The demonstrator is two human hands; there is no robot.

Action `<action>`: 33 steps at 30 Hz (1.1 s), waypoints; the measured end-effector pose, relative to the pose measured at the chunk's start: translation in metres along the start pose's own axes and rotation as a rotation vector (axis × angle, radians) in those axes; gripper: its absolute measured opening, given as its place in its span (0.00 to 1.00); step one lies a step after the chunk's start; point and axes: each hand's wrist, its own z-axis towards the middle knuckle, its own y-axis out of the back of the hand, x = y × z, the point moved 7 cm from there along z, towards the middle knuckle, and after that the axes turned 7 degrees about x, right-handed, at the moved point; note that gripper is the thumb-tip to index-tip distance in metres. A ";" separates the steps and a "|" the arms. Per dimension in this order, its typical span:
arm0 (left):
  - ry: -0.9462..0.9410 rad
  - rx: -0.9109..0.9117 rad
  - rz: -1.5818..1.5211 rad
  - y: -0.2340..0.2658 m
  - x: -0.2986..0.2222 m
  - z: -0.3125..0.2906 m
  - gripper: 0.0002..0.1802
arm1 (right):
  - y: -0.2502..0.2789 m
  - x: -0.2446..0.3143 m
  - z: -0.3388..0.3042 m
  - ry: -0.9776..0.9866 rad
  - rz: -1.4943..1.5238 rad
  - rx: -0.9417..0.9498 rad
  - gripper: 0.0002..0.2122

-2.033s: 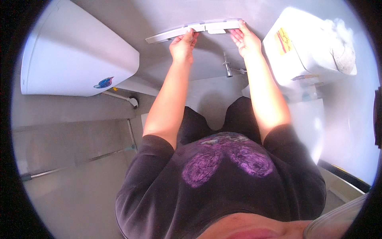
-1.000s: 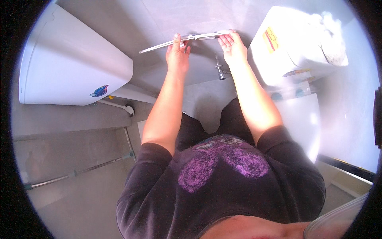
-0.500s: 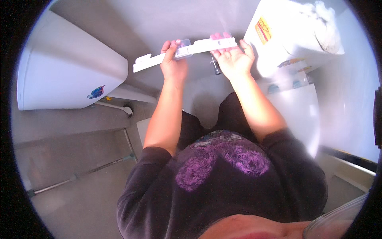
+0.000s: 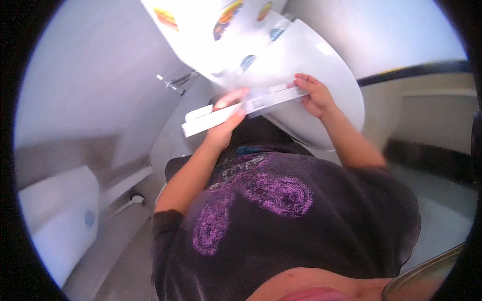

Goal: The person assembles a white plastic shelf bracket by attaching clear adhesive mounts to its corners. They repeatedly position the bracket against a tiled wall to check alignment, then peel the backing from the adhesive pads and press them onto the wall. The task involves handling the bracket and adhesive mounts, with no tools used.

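I hold a long, narrow white plastic rail point(image 4: 213, 122) out in front of me, slightly tilted with its right end higher. It has a raised white piece at its left end and a clear plastic part point(image 4: 257, 103) near the middle. My left hand point(image 4: 223, 125) is closed round it left of the clear part, thumb on the near side and fingers behind. At the other end, my right hand point(image 4: 317, 96) pinches the rail between thumb and fingers. The rail's exact kind is not plain, and motion blurs it a little.
Beyond the rail is a toilet with its white lid point(image 4: 326, 65) down. Behind it stands a bright white tank point(image 4: 201, 35) with colourful stickers. A metal valve point(image 4: 175, 88) sticks out of the grey wall. At lower left is a white box-shaped fixture point(image 4: 63, 215).
My view has swung right, bringing the toilet lid in front of me. The rail has come closer to my body. My right hand, flat with palm up before, now grips the rail's right end.
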 end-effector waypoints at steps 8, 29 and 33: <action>0.184 0.105 0.327 0.023 0.073 0.069 0.18 | 0.150 0.048 -0.006 0.234 -0.102 -0.324 0.13; -0.508 -0.494 1.623 0.107 -0.215 -0.031 0.12 | -0.283 0.230 0.084 1.049 -1.554 -0.164 0.32; -0.904 -0.689 2.511 0.069 -0.336 -0.125 0.14 | -0.340 0.184 0.064 1.048 -1.330 0.044 0.27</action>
